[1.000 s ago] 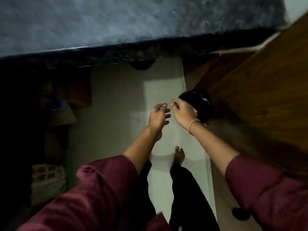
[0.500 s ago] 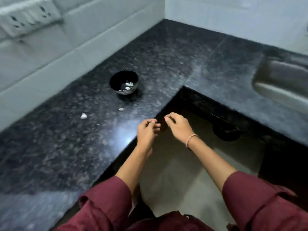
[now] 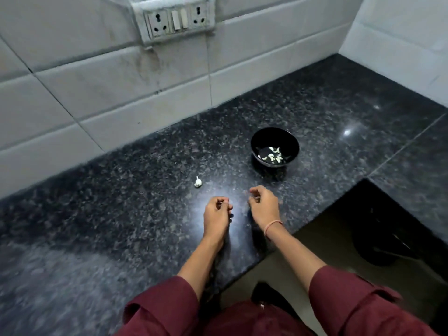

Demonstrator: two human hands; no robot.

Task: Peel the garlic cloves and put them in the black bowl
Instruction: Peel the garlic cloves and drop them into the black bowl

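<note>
white garlic piece is lying forward-left of the left hand, the nearer one; i am seeing both it and the right hand curled, contents indiscernible, black bowl beyond.

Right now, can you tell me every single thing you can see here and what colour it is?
counter: one, black speckled, under everything
black bowl: one, black, on the counter beyond the hands
garlic cloves: several, whitish, inside the bowl
garlic piece: one, white, on the counter left of the bowl
wall tiles: many, white, behind the counter
socket plate: one, white, on the wall
bracelet: one, pinkish, right wrist
sleeves: two, maroon, nearest the camera
left hand: one, over the counter, fingers curled, pinching a small pale bit
right hand: one, beside it, fingers curled; what it holds is too small to tell
</note>
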